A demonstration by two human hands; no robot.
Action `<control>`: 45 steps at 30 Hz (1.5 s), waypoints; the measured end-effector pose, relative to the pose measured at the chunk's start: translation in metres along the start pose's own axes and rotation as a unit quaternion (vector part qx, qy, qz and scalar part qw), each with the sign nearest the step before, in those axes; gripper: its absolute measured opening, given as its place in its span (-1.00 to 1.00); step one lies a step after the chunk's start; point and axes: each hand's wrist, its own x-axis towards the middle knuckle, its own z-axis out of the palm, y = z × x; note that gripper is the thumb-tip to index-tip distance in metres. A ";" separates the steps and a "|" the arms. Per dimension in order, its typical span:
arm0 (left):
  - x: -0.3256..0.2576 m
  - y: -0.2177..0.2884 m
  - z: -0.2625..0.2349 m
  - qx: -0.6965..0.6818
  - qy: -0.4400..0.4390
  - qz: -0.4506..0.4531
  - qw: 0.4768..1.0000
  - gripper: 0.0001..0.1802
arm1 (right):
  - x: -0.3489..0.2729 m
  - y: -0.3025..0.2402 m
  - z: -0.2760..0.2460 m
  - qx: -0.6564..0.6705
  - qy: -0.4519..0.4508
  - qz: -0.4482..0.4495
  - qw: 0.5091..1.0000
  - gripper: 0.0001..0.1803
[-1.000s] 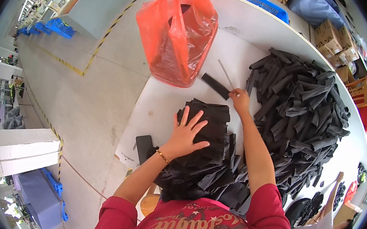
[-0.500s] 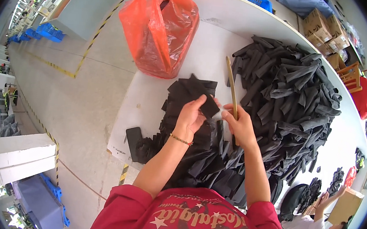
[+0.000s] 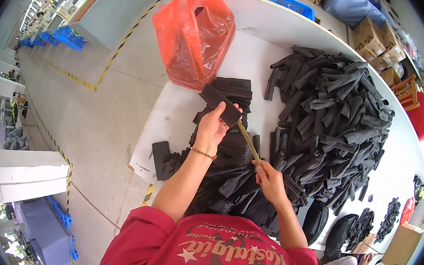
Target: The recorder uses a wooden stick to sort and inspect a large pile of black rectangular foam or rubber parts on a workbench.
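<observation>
Left hand (image 3: 212, 127) has a flat black fabric strip (image 3: 215, 96) pinched, fingers mostly hidden behind it. Right hand (image 3: 270, 181) grips a thin tan stick (image 3: 249, 142); its far tip meets the strip's end, can't tell if it's inside. Below that there's a black fabric heap (image 3: 228, 147) on the white counter (image 3: 260, 58). Translucent red plastic bag (image 3: 190, 43) beyond, contents too murky to make out.
</observation>
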 end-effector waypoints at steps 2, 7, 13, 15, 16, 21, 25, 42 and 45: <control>-0.003 -0.003 0.000 0.017 -0.002 -0.009 1.000 -0.63 | -0.001 -0.001 0.001 -0.008 -0.001 -0.006 1.000 -0.73; -0.012 -0.006 -0.002 0.057 -0.003 0.003 0.998 -0.66 | -0.004 -0.006 0.002 -0.006 0.022 0.006 1.000 -0.74; -0.013 -0.001 -0.006 0.004 0.015 0.008 1.000 -0.66 | -0.021 -0.015 -0.003 0.021 0.022 0.025 0.999 -0.73; -0.014 -0.003 -0.006 0.006 0.019 0.008 1.000 -0.66 | -0.022 -0.009 -0.002 0.012 0.019 0.016 1.000 -0.73; -0.012 -0.005 -0.008 0.004 0.006 0.004 1.000 -0.66 | -0.022 -0.006 -0.001 0.004 0.013 0.005 1.000 -0.73; -0.018 -0.016 -0.010 0.043 -0.037 -0.014 0.998 -0.67 | -0.014 -0.006 0.004 0.001 0.018 0.005 1.000 -0.75; -0.053 -0.048 -0.007 0.152 -0.103 -0.039 0.982 -0.65 | 0.010 -0.014 0.019 0.080 0.107 -0.006 0.991 -0.80; -0.051 -0.015 0.002 0.105 0.082 0.099 0.986 -0.75 | -0.033 0.008 0.084 -0.013 0.072 -0.029 0.997 -0.83; -0.041 -0.002 -0.006 0.096 0.067 0.125 0.985 -0.72 | -0.081 0.032 0.073 -0.008 0.028 -0.006 1.000 -0.82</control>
